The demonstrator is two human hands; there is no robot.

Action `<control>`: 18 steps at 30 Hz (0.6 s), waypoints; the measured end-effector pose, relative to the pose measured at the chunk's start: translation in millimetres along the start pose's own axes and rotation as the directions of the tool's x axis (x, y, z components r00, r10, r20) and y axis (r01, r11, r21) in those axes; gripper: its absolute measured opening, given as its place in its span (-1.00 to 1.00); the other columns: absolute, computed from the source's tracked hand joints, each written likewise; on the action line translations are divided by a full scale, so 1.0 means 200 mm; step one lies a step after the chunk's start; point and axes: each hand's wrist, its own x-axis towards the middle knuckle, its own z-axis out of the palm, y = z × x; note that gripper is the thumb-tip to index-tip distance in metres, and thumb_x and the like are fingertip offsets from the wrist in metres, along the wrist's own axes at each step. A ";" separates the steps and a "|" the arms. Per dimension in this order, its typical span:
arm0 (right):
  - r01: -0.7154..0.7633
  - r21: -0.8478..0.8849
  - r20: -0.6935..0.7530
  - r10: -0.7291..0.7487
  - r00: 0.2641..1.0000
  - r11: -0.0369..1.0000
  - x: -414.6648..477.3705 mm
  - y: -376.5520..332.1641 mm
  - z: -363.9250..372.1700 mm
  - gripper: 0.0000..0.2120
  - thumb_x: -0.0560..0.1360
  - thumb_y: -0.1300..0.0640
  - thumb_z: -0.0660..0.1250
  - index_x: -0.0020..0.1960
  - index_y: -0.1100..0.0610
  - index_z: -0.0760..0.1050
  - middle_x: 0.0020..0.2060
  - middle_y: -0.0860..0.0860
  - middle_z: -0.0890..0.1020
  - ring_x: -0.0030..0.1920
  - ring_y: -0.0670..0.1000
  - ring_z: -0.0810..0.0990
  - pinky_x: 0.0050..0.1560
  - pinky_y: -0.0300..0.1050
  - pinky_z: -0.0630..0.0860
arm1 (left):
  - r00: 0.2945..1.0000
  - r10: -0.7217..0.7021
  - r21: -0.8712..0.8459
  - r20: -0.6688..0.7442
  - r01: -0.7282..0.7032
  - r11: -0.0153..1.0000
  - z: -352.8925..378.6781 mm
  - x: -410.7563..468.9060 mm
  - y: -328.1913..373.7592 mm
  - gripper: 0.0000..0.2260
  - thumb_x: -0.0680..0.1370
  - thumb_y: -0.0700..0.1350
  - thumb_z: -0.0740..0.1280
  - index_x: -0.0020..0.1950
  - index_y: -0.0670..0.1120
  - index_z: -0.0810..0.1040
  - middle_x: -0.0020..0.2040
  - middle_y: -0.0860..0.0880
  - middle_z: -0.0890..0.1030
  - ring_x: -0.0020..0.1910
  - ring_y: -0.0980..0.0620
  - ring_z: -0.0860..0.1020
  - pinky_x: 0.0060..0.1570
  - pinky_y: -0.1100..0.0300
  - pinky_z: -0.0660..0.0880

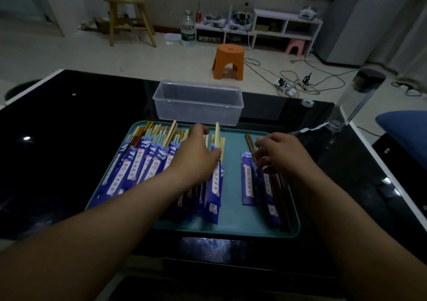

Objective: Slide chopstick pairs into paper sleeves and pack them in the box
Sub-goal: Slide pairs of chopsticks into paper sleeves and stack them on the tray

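Observation:
A teal tray [231, 185] lies on the black table. Its left half holds several chopstick pairs in blue paper sleeves [138, 166]. My left hand [196, 153] reaches over the right end of that row, fingers curled over the stick ends and thumb against the sleeve of a pale wooden pair [217, 132]. On the tray's right side lie flat blue sleeves [247, 180] and dark brown chopsticks [280, 196]. My right hand [282, 153] rests on them, its fingertips pinching the brown sticks near their upper ends. The clear plastic box [196, 106] stands open just behind the tray.
A tall clear bottle with a black cap [360, 97] stands at the table's right edge, next to a tape roll [307, 103]. Beyond the table are an orange stool [228, 61], loose cables and a low white shelf. A blue cushion [404, 125] is at the right.

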 end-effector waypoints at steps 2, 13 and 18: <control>-0.016 -0.014 -0.027 0.015 1.000 1.000 0.00 0.02 -0.03 -0.80 0.67 0.06 0.31 -0.01 0.16 0.61 -0.16 0.17 0.71 -0.27 0.07 0.69 -0.28 -0.08 0.54 | 0.991 0.132 0.191 -0.003 -0.129 0.973 0.04 0.00 -0.02 -0.64 0.65 -0.07 0.33 0.42 0.06 0.33 -0.12 0.04 0.58 -0.29 0.08 0.52 -0.36 0.15 0.34; -0.032 -0.543 -0.034 0.015 0.999 0.839 0.03 0.09 -0.10 -0.86 0.55 0.07 0.38 -0.15 0.10 0.61 -0.26 0.06 0.69 -0.20 0.08 0.69 -0.03 0.09 0.68 | 0.892 0.412 0.556 0.186 -0.441 0.704 0.14 -0.02 0.03 -0.83 0.64 -0.02 0.28 0.21 0.05 0.54 0.12 0.01 0.54 0.13 -0.04 0.48 0.17 -0.03 0.46; -0.061 -0.676 -0.017 0.066 0.998 0.735 0.02 0.11 -0.13 -0.84 0.46 0.03 0.42 -0.17 0.11 0.67 -0.26 0.05 0.69 -0.20 0.09 0.68 -0.02 0.04 0.68 | 0.915 0.285 0.302 0.285 -0.368 0.879 0.28 -0.10 0.15 -0.87 0.64 -0.01 0.26 0.14 0.00 0.49 -0.04 -0.02 0.57 -0.07 -0.09 0.55 -0.09 0.01 0.53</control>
